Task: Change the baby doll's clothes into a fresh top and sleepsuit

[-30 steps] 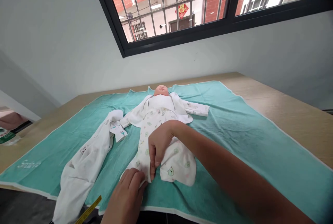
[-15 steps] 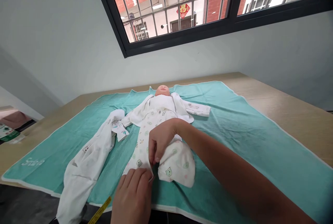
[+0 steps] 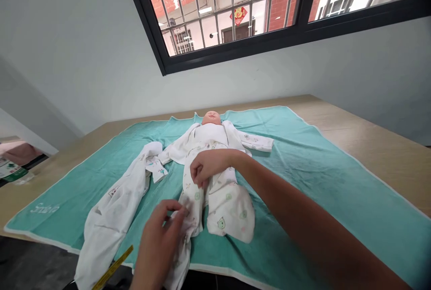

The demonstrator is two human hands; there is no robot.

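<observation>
white printed trouser leg (image 3: 194, 202): my right fingers (image 3: 198, 175) bunch at its inner side, left fingers (image 3: 171, 204) curl outside; any pinch, i cannot tell.

No word or number can be read for certain. To the left of the left hand (image 3: 156, 243), white lettering (image 3: 44, 209) on the teal blanket (image 3: 76, 186) seems to begin with S, the rest blurred. Close by that hand, a yellow strip (image 3: 112, 267) bears print too small to read. Well beyond the right hand (image 3: 210, 164), a red diamond sign (image 3: 239, 15) outside carries an unclear gold figure.
</observation>
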